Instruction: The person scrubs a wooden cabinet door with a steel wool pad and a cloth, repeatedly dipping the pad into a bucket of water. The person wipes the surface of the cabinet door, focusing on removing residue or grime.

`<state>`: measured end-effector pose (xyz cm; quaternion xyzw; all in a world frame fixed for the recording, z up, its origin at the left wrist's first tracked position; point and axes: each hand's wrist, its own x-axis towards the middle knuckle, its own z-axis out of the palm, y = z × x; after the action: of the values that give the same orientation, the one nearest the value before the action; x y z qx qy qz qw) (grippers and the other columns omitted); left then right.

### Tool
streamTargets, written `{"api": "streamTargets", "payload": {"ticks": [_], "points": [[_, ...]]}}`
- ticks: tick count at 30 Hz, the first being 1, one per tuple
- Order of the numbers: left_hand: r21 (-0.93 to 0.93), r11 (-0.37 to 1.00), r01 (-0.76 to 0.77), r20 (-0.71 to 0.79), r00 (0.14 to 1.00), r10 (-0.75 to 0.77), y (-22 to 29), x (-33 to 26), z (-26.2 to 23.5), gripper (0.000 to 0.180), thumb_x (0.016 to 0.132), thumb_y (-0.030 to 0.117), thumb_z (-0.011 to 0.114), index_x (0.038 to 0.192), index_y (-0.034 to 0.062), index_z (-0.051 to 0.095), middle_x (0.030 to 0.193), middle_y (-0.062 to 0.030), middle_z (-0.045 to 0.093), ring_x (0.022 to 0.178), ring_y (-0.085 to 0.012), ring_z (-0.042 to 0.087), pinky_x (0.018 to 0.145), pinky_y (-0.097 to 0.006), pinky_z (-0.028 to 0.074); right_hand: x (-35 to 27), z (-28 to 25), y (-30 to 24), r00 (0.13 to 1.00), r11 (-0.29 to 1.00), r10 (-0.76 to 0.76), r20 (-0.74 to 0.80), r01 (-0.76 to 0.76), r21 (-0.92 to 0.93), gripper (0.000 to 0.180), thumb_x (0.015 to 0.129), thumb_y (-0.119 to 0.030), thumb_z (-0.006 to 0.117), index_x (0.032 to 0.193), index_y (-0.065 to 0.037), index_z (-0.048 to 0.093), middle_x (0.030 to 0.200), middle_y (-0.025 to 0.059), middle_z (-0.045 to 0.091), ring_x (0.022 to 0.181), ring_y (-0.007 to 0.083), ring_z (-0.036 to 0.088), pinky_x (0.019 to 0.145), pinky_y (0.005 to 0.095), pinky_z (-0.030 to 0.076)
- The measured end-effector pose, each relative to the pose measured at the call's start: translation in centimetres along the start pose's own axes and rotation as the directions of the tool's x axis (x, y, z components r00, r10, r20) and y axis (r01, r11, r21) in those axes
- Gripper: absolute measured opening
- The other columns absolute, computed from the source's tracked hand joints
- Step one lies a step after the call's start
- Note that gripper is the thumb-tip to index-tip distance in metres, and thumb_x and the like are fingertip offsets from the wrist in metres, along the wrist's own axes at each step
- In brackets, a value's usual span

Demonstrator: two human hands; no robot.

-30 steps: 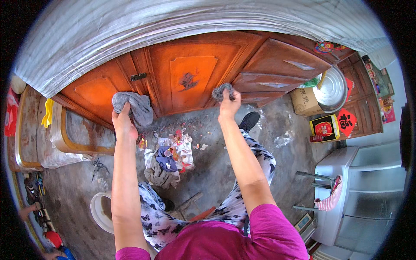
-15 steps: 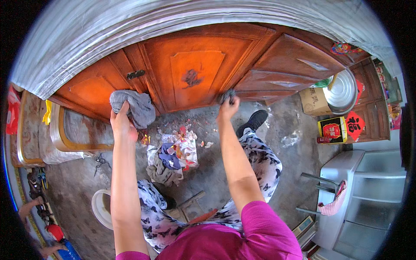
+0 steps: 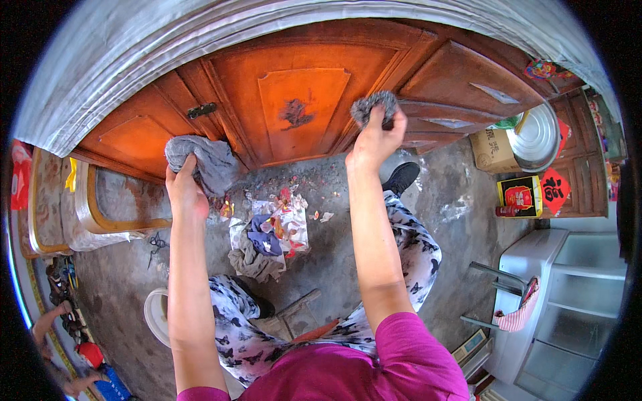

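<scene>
A large orange-brown wooden cabinet (image 3: 304, 100) with panelled doors is filling the upper middle of the view, and everything else is sitting around it. To the right of the cabinet a white cupboard (image 3: 568, 294) is standing on the floor with its shelves showing; what is in them cannot be made out. Just off the cabinet's right end a round metal basin (image 3: 535, 137) is leaning on edge, its hollow side showing bare, beside a brown cardboard box (image 3: 491, 150) whose contents are hidden. Below the cabinet's left half, near the person's knee, a white bucket (image 3: 155, 317) is standing, its inside mostly hidden by the leg. On the floor in front of the cabinet a heap of cloths and scraps (image 3: 267, 234) is lying.

The left hand (image 3: 186, 194) is closing around a grey rag (image 3: 204, 160), pressing it near the cabinet's lower left door. The right hand (image 3: 378, 137) is clenching a small grey scouring pad (image 3: 373, 105), fingers curled tight about it, holding it against the cabinet's front just right of the middle door.
</scene>
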<state>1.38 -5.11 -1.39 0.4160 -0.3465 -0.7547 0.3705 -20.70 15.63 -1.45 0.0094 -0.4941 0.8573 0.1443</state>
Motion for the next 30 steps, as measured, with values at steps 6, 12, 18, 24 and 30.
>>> {"api": "streamTargets", "payload": {"ticks": [6,12,18,24,30], "points": [[-0.024,1.0,-0.009,-0.004,1.0,0.009,-0.7,0.4,1.1,0.028,0.096,0.001,0.062,0.124,0.0054,0.058,0.119,-0.0103,0.068,0.11,-0.0271,0.066,0.098,-0.045,0.054,-0.3,-5.0,8.0,0.993,0.982,-0.105,-0.058,0.094,-0.167,0.02,0.094,0.001,0.062,0.112,-0.001,0.054,0.102,0.0076,0.062,0.088,0.0157,0.06,0.077,0.0306,0.053],[-0.045,0.999,-0.004,-0.038,0.999,0.002,0.2,-0.6,0.5,0.029,0.095,-0.002,0.06,0.123,0.0036,0.055,0.114,-0.0122,0.068,0.104,-0.0287,0.068,0.091,-0.047,0.058,-4.0,-0.2,1.0,0.984,0.974,-0.151,0.09,0.164,-0.156,0.03,0.088,0.0,0.068,0.116,0.0,0.057,0.118,0.0117,0.059,0.106,0.0228,0.057,0.096,0.0374,0.046],[-0.053,0.997,0.05,-0.019,0.999,-0.051,0.1,-0.6,1.3,0.027,0.095,0.0,0.063,0.121,0.0044,0.058,0.119,-0.011,0.068,0.108,-0.0277,0.068,0.095,-0.046,0.056,-0.4,4.2,-1.7,0.775,0.655,-0.595,0.212,0.621,-0.431,0.03,0.084,0.002,0.062,0.114,-0.001,0.061,0.112,0.0145,0.057,0.107,0.0314,0.056,0.1,0.0416,0.042],[-0.062,0.997,0.04,0.013,0.999,-0.039,-0.7,0.2,2.0,0.032,0.093,-0.002,0.064,0.123,0.0046,0.054,0.115,-0.0112,0.067,0.103,-0.0272,0.068,0.088,-0.044,0.057,-0.8,-4.2,6.2,0.969,0.843,-0.202,0.142,0.245,-0.478,0.024,0.085,-0.005,0.068,0.108,0.001,0.063,0.108,0.0162,0.06,0.103,0.0313,0.058,0.093,0.0428,0.047],[-0.057,0.996,0.064,-0.014,0.998,-0.065,-0.1,0.2,0.5,0.032,0.093,-0.002,0.064,0.123,0.0056,0.054,0.116,-0.0108,0.067,0.103,-0.0271,0.068,0.088,-0.044,0.057,0.1,4.5,-5.3,0.715,0.549,-0.599,0.361,0.694,-0.465,0.024,0.084,0.0,0.068,0.107,-0.003,0.066,0.109,0.0132,0.062,0.106,0.0301,0.059,0.097,0.0417,0.046]]}}
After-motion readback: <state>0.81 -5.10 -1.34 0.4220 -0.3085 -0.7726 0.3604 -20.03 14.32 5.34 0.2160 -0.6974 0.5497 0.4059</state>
